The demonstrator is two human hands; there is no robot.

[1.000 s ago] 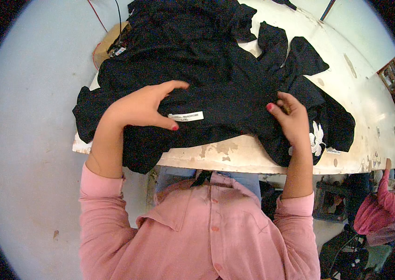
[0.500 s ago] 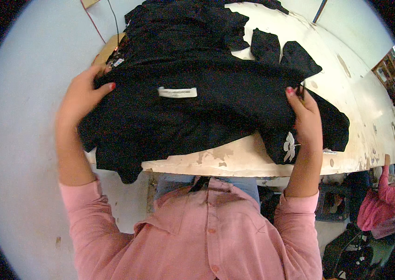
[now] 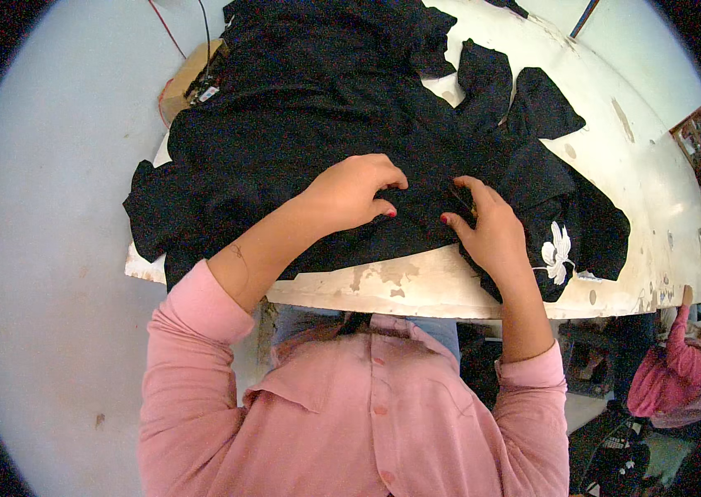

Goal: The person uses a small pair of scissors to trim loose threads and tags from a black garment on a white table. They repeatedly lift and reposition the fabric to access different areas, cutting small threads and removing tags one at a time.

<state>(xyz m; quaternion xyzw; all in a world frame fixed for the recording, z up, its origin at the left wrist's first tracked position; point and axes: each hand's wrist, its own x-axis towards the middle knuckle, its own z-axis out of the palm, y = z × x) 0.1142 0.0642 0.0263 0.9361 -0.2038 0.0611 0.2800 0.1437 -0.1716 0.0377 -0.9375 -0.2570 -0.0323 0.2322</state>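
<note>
A black garment lies spread over a heap of black clothing on a worn white table. My left hand rests on its near middle with the fingers curled down into the cloth. My right hand sits a hand's width to the right, with thumb and fingers pinching the same fabric. Both wrists come out of pink sleeves. Just right of my right hand lies a black piece with a white flower print.
More black pieces lie farther back on the table. A tan cardboard-like object with red and black wires sits at the far left corner. A person in pink is at the lower right. Pale floor lies to the left.
Both hands came in from the garment's outer edges to its middle. The garment, held up with a white label showing, now lies flat and the label is hidden.
</note>
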